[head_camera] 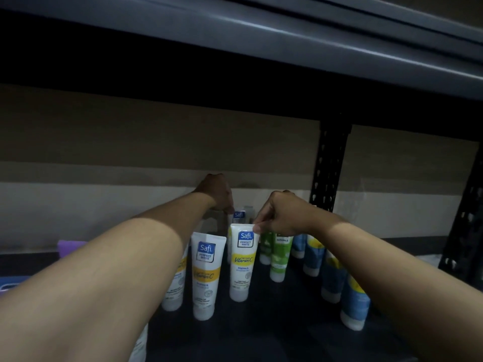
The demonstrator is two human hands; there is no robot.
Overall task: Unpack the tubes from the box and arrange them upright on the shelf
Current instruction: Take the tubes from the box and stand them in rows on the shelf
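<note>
At frame centre, the right hand (282, 215) pinches an upright tube (241, 265) by its crimp, best released gently once steady; what the left hand (217, 193) holds is unclear.

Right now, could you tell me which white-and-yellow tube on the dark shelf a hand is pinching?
The white-and-yellow plastic tube beside the green tubes: the right hand pinches its top corner; its left neighbour stands free.

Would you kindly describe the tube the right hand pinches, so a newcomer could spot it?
On the dark shelf, find the white Safi tubes left of the green tubes. The rightmost tube stands on its cap, and it alone is pinched at the top by the right hand.
</note>
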